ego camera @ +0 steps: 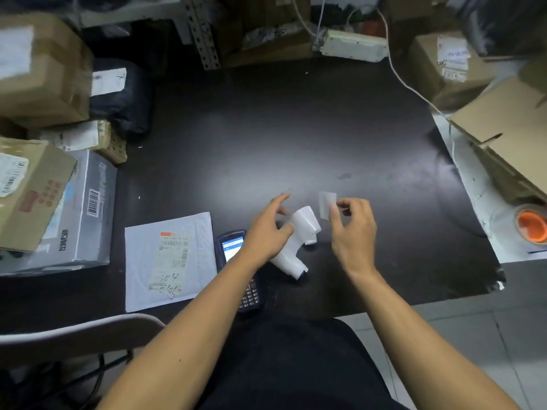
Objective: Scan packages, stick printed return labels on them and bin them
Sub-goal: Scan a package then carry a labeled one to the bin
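- Dark and faintly glossy, the table top (296, 128) fills the middle of the view; its widest bare stretch lies beyond the white handheld scanner (299, 238), reaching to the far edge.
- That far edge is hemmed by a perforated metal upright (204, 34), a white power block (353, 45) and a white cable (396, 69) that trails toward the right side.
- Left of the scanner, cardboard boxes (41, 69) and a grey printed carton (85, 211) crowd the table's left side, with a dark bagged parcel (121, 96) behind them.
- Right of the scanner, the table's edge meets a white ledge with an open cardboard box (509, 131) and a roll with an orange core (531, 224).
- Near edge: the person's dark-clothed lap sits below the scanner, pale floor tiles to its right, a chair back (74, 332) to its left.
- A white padded mailer (170, 258) with a printed label lies flat, left of the scanner; a dark keypad terminal (236, 261) with a lit screen lies between them, partly under the left forearm.
- The left hand (266, 229) rests on the scanner, thumb against its body, fingers stretched past it.
- The right hand (353, 223), just right of the scanner, pinches a small pale label (327, 204) between thumb and fingertips, held upright above the table.
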